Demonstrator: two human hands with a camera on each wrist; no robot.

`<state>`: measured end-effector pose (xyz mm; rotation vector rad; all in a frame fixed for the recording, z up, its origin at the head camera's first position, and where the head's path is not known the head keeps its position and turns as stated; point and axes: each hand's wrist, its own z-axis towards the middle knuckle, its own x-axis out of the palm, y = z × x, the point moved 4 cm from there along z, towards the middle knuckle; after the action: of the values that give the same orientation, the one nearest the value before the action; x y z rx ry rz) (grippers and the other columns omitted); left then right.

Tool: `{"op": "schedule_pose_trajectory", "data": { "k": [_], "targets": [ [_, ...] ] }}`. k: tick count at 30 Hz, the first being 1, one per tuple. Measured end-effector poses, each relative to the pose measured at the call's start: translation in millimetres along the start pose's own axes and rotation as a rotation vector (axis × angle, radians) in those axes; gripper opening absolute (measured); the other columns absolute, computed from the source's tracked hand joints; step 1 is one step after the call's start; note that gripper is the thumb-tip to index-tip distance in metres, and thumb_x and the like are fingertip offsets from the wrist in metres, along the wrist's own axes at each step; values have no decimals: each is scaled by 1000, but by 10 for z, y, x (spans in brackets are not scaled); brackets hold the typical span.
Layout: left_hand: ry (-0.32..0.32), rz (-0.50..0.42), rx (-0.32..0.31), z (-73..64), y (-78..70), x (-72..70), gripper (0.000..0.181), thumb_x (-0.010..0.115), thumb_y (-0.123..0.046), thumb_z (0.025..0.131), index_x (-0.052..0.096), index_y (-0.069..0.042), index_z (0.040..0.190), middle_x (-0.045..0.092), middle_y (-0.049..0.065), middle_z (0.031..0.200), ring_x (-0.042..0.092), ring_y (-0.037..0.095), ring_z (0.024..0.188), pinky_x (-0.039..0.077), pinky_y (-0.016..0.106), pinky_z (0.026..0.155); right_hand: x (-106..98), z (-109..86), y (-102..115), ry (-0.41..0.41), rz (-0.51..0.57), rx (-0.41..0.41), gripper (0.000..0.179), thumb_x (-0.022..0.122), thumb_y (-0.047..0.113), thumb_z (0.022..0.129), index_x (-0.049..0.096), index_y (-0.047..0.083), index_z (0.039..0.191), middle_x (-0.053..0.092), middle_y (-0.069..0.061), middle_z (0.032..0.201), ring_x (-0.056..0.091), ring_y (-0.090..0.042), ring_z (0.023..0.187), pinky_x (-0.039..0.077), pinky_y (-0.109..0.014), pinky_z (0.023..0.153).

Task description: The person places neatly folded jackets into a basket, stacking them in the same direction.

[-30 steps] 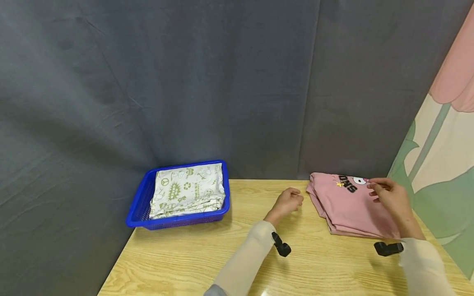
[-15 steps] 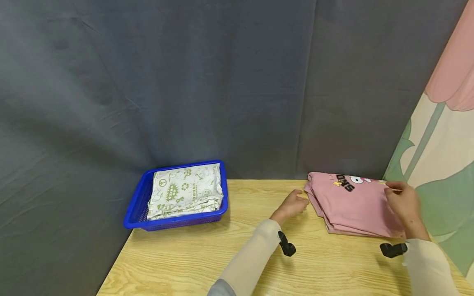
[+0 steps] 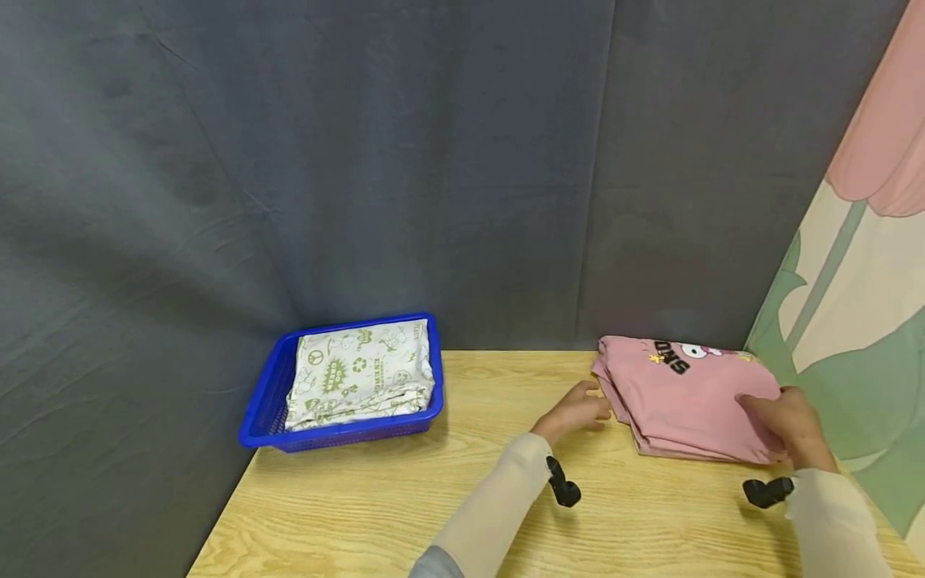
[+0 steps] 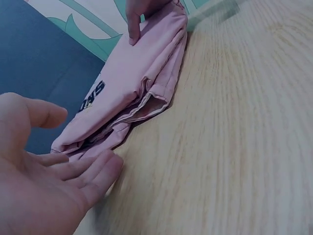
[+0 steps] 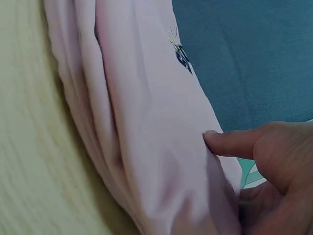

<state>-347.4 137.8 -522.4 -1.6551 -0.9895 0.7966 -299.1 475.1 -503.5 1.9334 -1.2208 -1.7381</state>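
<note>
A folded pink garment (image 3: 694, 405) with dark letters and a cartoon print lies at the table's right side, near the dark curtain. My right hand (image 3: 789, 417) holds its right edge. In the right wrist view the thumb (image 5: 230, 143) presses on the top of the cloth, and the fingers are at the edge, partly hidden. My left hand (image 3: 578, 411) is open beside the garment's left edge. From the left wrist view, its fingers (image 4: 100, 178) reach low toward the folded layers, palm up; whether they touch the cloth I cannot tell.
On the left of the wooden table (image 3: 405, 498) stands a blue plastic basket (image 3: 263, 401) with a folded white garment (image 3: 361, 373) in green print inside. A dark curtain (image 3: 433, 160) closes off the back and left. A patterned wall (image 3: 860, 361) borders the right.
My right hand has come down from above the print to the garment's right edge and now grips it. The left hand has moved slightly right and nearer, toward the garment's left edge.
</note>
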Motion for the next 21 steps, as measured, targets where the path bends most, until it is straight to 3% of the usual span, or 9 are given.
{"op": "schedule_pose_trajectory", "data": {
  "k": [4,10,13,16,19,21],
  "targets": [
    [31,-72,-10,-4,28,19,58,64,-14,103,43,-3,155,71,17,128,69,37,126,60,50,103,10,20,-26,50,45,-15,98,61,43,102,19,-36,144,34,-54,142,53,-47,107,54,-36,75],
    [53,-86,-24,-4,80,23,56,68,-19,100,48,-4,150,67,5,125,64,33,130,53,48,111,56,11,-55,158,98,13,98,63,43,101,19,-31,148,38,-46,139,59,-29,100,53,-23,69],
    [52,-100,-20,0,95,17,54,68,-19,99,50,-4,148,65,2,122,62,30,130,48,48,117,81,34,-76,182,81,29,99,61,46,102,17,-28,151,33,-47,146,54,-38,110,52,-29,79],
    [39,-151,-4,13,104,0,53,69,-16,98,52,-5,146,66,2,117,64,27,125,46,48,119,112,64,-91,196,67,46,104,60,49,102,11,-27,154,23,-51,153,46,-50,123,50,-48,98],
    [40,-233,7,32,119,-16,49,68,-12,98,51,-5,143,66,5,110,67,24,113,49,51,117,147,85,-94,217,66,66,109,59,50,102,5,-29,153,14,-52,157,38,-56,131,39,-63,112],
    [44,-287,6,47,134,-29,48,67,-9,98,49,-6,142,66,7,106,68,23,103,53,53,113,172,91,-81,228,64,61,108,60,49,102,6,-29,153,14,-52,158,38,-56,132,39,-62,112]
  ]
}}
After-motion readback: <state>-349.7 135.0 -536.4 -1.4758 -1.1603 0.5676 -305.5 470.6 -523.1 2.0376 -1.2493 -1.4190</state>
